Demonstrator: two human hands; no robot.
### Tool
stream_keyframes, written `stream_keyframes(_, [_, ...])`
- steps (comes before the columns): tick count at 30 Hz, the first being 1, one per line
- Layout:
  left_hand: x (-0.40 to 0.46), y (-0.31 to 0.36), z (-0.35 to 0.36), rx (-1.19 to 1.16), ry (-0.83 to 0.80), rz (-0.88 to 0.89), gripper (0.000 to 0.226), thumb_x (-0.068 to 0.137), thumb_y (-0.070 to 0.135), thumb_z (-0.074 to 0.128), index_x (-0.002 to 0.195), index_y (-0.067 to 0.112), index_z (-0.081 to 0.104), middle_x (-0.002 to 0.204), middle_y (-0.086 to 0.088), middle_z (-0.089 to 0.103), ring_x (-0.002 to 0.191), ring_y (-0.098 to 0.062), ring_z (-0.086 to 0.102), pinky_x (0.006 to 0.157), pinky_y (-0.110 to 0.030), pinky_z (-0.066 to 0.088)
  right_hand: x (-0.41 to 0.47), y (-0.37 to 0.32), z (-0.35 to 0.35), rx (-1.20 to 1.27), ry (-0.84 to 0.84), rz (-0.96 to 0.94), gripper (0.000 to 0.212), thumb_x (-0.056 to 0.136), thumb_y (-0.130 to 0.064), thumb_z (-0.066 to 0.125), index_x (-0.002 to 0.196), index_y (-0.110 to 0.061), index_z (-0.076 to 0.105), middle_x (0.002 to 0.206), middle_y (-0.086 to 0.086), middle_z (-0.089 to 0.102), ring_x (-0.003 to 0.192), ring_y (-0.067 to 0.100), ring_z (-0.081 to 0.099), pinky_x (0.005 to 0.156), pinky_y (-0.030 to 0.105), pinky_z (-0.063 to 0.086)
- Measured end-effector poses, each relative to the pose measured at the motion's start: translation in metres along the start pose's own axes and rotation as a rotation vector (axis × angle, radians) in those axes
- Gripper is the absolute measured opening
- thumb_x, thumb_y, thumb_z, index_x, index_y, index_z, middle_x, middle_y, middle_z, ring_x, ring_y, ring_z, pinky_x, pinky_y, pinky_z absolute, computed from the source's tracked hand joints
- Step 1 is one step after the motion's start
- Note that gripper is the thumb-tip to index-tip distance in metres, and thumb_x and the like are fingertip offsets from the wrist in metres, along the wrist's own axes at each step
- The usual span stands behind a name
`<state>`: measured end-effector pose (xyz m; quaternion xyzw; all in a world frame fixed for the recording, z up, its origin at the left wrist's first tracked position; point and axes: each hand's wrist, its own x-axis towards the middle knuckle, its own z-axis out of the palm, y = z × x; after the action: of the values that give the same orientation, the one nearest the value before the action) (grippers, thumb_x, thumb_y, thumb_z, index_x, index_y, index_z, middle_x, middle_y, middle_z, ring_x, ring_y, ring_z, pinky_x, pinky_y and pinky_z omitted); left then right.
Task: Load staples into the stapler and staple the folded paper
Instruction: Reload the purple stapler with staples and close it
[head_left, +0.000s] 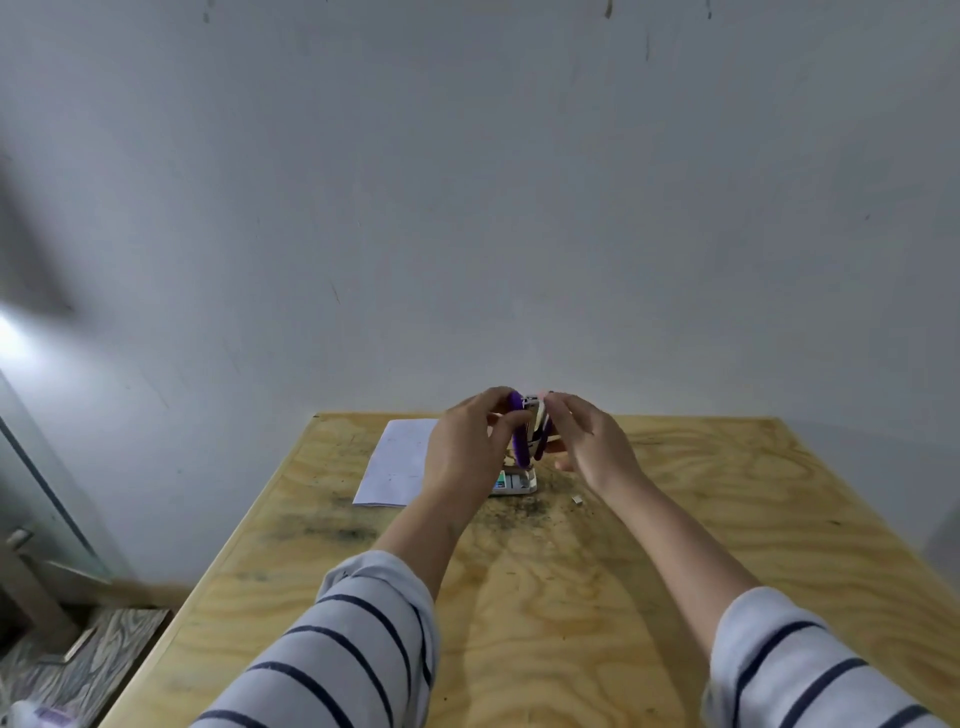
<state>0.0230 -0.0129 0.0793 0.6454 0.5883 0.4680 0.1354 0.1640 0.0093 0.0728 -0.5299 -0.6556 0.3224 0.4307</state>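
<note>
A purple stapler (525, 434) stands upright above the far middle of the wooden table (571, 571), its metal magazine showing at the top. My left hand (465, 454) grips its left side. The fingertips of my right hand (584, 441) pinch at the top of the stapler's metal part; whether they hold staples is hidden. A small white staple box (514, 482) lies open on the table just below the stapler. The white folded paper (397, 462) lies flat to the left, partly behind my left hand.
A small loose strip of staples (576, 500) lies on the table right of the box. The table's far edge meets a grey wall. Dark smudges mark the table's middle. Left of the table, the floor and a piece of furniture (31, 561) show.
</note>
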Motion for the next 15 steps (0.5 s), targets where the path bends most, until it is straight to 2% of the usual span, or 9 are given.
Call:
stream_keyframes(3, [0.001, -0.003, 0.001, 0.007, 0.047, -0.008, 0.007, 0.093, 0.031, 0.051, 0.095, 0.028, 0.058, 0.087, 0.004, 0.068, 0.074, -0.016, 0.064, 0.064, -0.033, 0.051, -0.001, 0.001, -0.005, 0.019, 0.083, 0.057, 0.040, 0.099, -0.039, 0.035, 0.116, -0.014, 0.062, 0.097, 0.011, 0.071, 0.070, 0.022, 0.069, 0.055, 0.023, 0.056])
stream_keyframes(4, [0.000, -0.007, 0.001, -0.047, 0.079, -0.047, 0.007, 0.094, 0.030, 0.049, 0.096, 0.028, 0.056, 0.088, 0.004, 0.067, 0.073, -0.020, 0.065, 0.066, -0.038, 0.053, -0.001, 0.003, -0.007, 0.084, 0.108, 0.107, 0.039, 0.100, -0.035, 0.033, 0.113, -0.010, 0.061, 0.095, 0.015, 0.071, 0.066, 0.022, 0.069, 0.053, 0.023, 0.056])
stream_keyframes(7, [-0.004, -0.012, 0.001, -0.227, 0.135, -0.184, 0.009, 0.098, 0.027, 0.042, 0.098, 0.025, 0.051, 0.091, 0.002, 0.064, 0.078, -0.025, 0.065, 0.071, -0.048, 0.055, -0.002, 0.008, -0.009, 0.356, 0.132, 0.258, 0.036, 0.102, -0.026, 0.030, 0.110, -0.003, 0.057, 0.099, 0.024, 0.068, 0.068, 0.027, 0.071, 0.064, 0.037, 0.060])
stream_keyframes(11, [-0.011, -0.010, 0.001, -0.543, 0.210, -0.344, 0.015, 0.100, 0.011, 0.032, 0.106, 0.019, 0.044, 0.099, 0.001, 0.059, 0.085, -0.026, 0.063, 0.068, -0.044, 0.057, -0.008, 0.006, -0.011, 0.681, 0.194, 0.427, 0.034, 0.102, -0.018, 0.029, 0.117, 0.002, 0.052, 0.093, 0.025, 0.067, 0.058, 0.025, 0.069, 0.055, 0.034, 0.060])
stream_keyframes(13, [-0.015, -0.013, -0.001, -0.541, 0.243, -0.371, 0.023, 0.098, 0.005, 0.030, 0.108, 0.021, 0.043, 0.106, 0.001, 0.053, 0.089, -0.027, 0.059, 0.063, -0.037, 0.050, -0.012, 0.006, -0.011, 0.829, 0.198, 0.478, 0.034, 0.102, -0.018, 0.029, 0.121, 0.000, 0.051, 0.093, 0.024, 0.067, 0.058, 0.026, 0.071, 0.054, 0.035, 0.061])
stream_keyframes(15, [-0.017, -0.018, -0.005, -0.344, 0.245, -0.302, 0.036, 0.091, -0.006, 0.032, 0.110, 0.022, 0.045, 0.115, 0.001, 0.045, 0.094, -0.025, 0.053, 0.070, -0.038, 0.046, -0.014, 0.006, -0.013, 0.915, 0.193, 0.509, 0.034, 0.102, -0.020, 0.030, 0.115, 0.001, 0.053, 0.093, 0.025, 0.068, 0.061, 0.028, 0.071, 0.058, 0.036, 0.061])
